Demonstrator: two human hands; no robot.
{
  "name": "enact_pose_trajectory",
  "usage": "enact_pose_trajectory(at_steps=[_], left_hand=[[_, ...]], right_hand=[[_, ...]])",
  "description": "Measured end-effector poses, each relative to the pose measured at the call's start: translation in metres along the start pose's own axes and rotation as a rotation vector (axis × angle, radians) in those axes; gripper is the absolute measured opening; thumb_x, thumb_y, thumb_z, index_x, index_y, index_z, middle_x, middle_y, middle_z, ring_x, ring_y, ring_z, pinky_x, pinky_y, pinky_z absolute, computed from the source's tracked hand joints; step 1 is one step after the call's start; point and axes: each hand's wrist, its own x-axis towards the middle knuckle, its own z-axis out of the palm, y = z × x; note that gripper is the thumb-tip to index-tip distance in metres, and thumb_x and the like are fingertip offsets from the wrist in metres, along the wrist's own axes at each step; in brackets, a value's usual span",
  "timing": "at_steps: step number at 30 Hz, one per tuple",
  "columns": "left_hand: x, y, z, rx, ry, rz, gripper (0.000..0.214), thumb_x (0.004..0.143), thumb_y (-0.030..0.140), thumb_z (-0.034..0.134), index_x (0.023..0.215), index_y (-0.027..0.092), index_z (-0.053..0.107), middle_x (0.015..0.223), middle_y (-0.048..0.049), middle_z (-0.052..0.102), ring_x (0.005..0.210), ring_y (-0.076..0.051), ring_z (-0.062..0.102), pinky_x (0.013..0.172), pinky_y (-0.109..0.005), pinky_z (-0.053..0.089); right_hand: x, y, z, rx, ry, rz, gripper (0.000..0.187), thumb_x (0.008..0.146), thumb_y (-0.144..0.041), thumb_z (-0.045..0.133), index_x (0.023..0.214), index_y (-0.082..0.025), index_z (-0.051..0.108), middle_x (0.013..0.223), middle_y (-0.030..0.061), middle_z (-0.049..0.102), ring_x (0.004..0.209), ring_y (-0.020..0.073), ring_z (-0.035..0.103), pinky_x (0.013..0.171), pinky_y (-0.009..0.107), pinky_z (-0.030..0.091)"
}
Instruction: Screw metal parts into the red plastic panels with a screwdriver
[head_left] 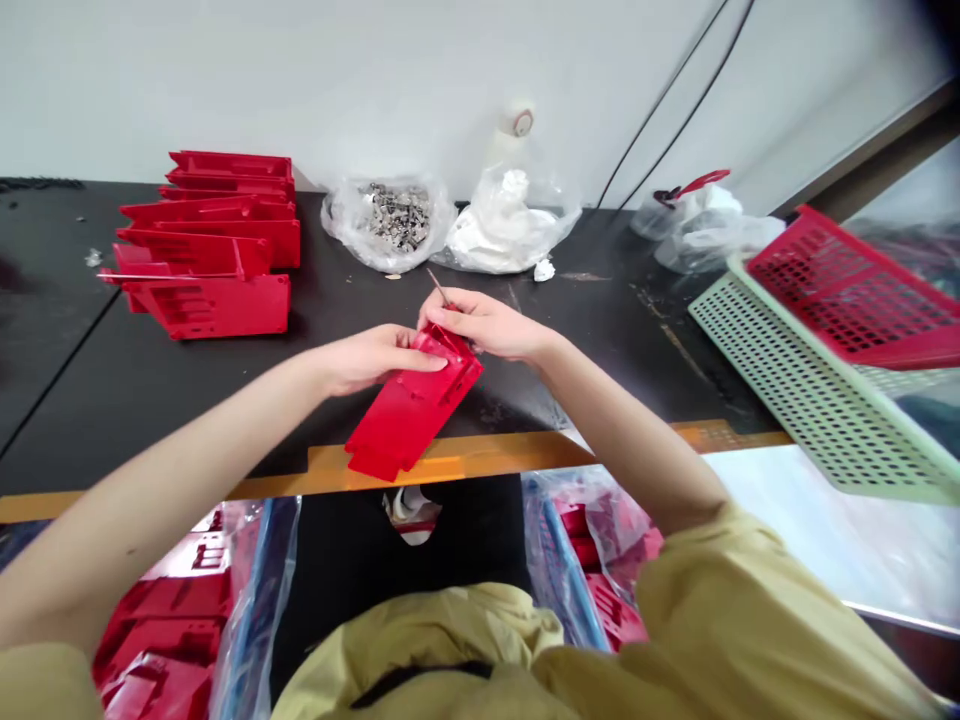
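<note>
My left hand (379, 362) is closed on a red plastic panel (409, 410), its thumb lying flat across the upper part. The panel is tilted over the table's front edge, its lower end pointing toward me. At the panel's top end my right hand (484, 322) is closed, with a thin metal-shafted tool (439, 287) sticking up from between the fingers. Most of that tool is hidden, so its exact kind does not show. Both hands meet at the panel's upper corner.
Red panels (217, 250) stand in a row at the left. Behind my hands are a bag of small metal clips (401, 215) and a bag of white pieces (502, 235). Baskets (817, 380) stand at right. Lined bins of red parts (172, 630) flank me below the table (600, 330).
</note>
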Motion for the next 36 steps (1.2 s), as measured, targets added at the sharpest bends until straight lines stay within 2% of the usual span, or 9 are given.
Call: enact_pose_trajectory(at_steps=[3, 5, 7, 12, 15, 19, 25, 30, 36], left_hand=[[0.014, -0.018, 0.003, -0.328, 0.139, 0.025, 0.021, 0.078, 0.025, 0.077, 0.093, 0.013, 0.071, 0.085, -0.0062, 0.075, 0.070, -0.012, 0.069, 0.070, -0.021, 0.057], [0.017, -0.026, 0.005, -0.400, 0.205, 0.042, 0.017, 0.083, 0.025, 0.072, 0.095, 0.014, 0.071, 0.086, -0.0058, 0.075, 0.071, -0.012, 0.069, 0.071, -0.021, 0.057], [0.017, -0.029, 0.006, -0.480, 0.243, 0.032, 0.015, 0.082, 0.022, 0.073, 0.093, 0.013, 0.071, 0.083, -0.0063, 0.075, 0.069, -0.013, 0.070, 0.068, -0.022, 0.058], [0.015, -0.035, 0.012, -0.556, 0.284, 0.006, 0.015, 0.079, 0.021, 0.074, 0.091, 0.014, 0.071, 0.077, -0.0052, 0.074, 0.061, -0.013, 0.068, 0.060, -0.022, 0.056], [0.016, -0.039, 0.014, -0.527, 0.319, 0.013, 0.018, 0.078, 0.026, 0.076, 0.090, 0.015, 0.069, 0.074, -0.0030, 0.073, 0.059, -0.012, 0.066, 0.058, -0.021, 0.054], [0.015, -0.043, 0.015, -0.490, 0.347, -0.003, 0.022, 0.078, 0.032, 0.077, 0.089, 0.015, 0.068, 0.071, -0.0015, 0.070, 0.056, -0.011, 0.063, 0.056, -0.020, 0.052], [0.013, -0.043, 0.013, -0.496, 0.348, -0.045, 0.022, 0.077, 0.031, 0.079, 0.092, 0.018, 0.070, 0.078, -0.0012, 0.074, 0.062, -0.010, 0.066, 0.060, -0.019, 0.056], [0.011, -0.040, 0.010, -0.556, 0.276, -0.079, 0.011, 0.079, 0.026, 0.075, 0.088, 0.020, 0.074, 0.077, -0.0012, 0.075, 0.064, -0.011, 0.068, 0.060, -0.018, 0.057], [0.006, -0.040, 0.014, -0.548, 0.239, -0.192, 0.008, 0.079, 0.028, 0.075, 0.083, 0.021, 0.074, 0.075, -0.0001, 0.074, 0.060, -0.010, 0.067, 0.055, -0.015, 0.053]], right_hand=[[0.004, 0.007, -0.008, -0.048, 0.214, 0.060, 0.035, 0.087, -0.053, 0.064, 0.095, -0.019, 0.056, 0.082, -0.0027, 0.059, 0.061, 0.0061, 0.047, 0.056, 0.019, 0.041], [-0.006, 0.013, -0.014, -0.103, 0.401, 0.156, 0.030, 0.094, -0.050, 0.056, 0.093, -0.020, 0.054, 0.072, -0.0047, 0.056, 0.052, 0.0055, 0.040, 0.049, 0.019, 0.035], [-0.022, 0.020, -0.017, -0.121, 0.480, 0.233, 0.030, 0.097, -0.048, 0.050, 0.089, -0.019, 0.055, 0.056, -0.0077, 0.044, 0.046, 0.0062, 0.036, 0.044, 0.019, 0.030], [-0.057, 0.039, -0.009, 0.021, 0.455, 0.145, 0.032, 0.088, -0.048, 0.064, 0.099, -0.018, 0.065, 0.069, -0.0022, 0.060, 0.051, 0.0074, 0.050, 0.044, 0.020, 0.038], [-0.066, 0.045, -0.003, 0.051, 0.481, 0.177, 0.030, 0.089, -0.047, 0.065, 0.099, -0.019, 0.070, 0.060, -0.0033, 0.059, 0.044, 0.0063, 0.046, 0.041, 0.019, 0.034], [-0.070, 0.043, -0.003, -0.043, 0.436, 0.253, 0.025, 0.087, -0.045, 0.068, 0.093, -0.021, 0.071, 0.056, -0.0025, 0.062, 0.040, 0.0068, 0.044, 0.038, 0.020, 0.032], [-0.070, 0.038, 0.000, -0.278, 0.475, 0.169, 0.013, 0.091, -0.036, 0.066, 0.090, -0.023, 0.069, 0.072, 0.0000, 0.070, 0.056, 0.0110, 0.061, 0.054, 0.024, 0.050], [-0.069, 0.035, 0.007, -0.304, 0.473, 0.205, 0.011, 0.092, -0.035, 0.065, 0.089, -0.024, 0.067, 0.077, -0.0005, 0.070, 0.059, 0.0099, 0.057, 0.056, 0.025, 0.046], [-0.065, 0.037, 0.012, -0.092, 0.449, 0.302, 0.018, 0.087, -0.037, 0.070, 0.078, -0.023, 0.064, 0.067, -0.0015, 0.061, 0.055, 0.0097, 0.050, 0.049, 0.024, 0.039]])
